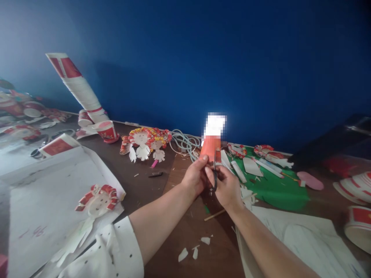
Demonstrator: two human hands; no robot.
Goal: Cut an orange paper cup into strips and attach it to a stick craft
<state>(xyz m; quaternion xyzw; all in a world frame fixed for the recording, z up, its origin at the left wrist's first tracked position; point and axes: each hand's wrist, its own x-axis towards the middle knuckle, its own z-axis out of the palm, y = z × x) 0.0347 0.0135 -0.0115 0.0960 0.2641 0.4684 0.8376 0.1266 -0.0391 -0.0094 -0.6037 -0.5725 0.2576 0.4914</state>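
Observation:
My left hand (195, 178) is closed on a red and white paper cup piece (209, 147), with the thumb pressed on its lower edge. The upper part of the piece is blurred out by white blocks. My right hand (228, 190) has its fingers in the dark handles of a pair of scissors (215, 181). The blades point up along the right side of the red paper, and I cannot tell how deep any cut runs. Both hands are close together over the brown table (185, 235).
Paper-cut figures with red and yellow hair (142, 143) stand by a coiled cable (187, 143). A leaning stack of paper cups (82, 92) rises at the left. Large paper (37, 193), a green sheet (269, 185), a thin stick (214, 214) and white scraps (183, 255) lie around.

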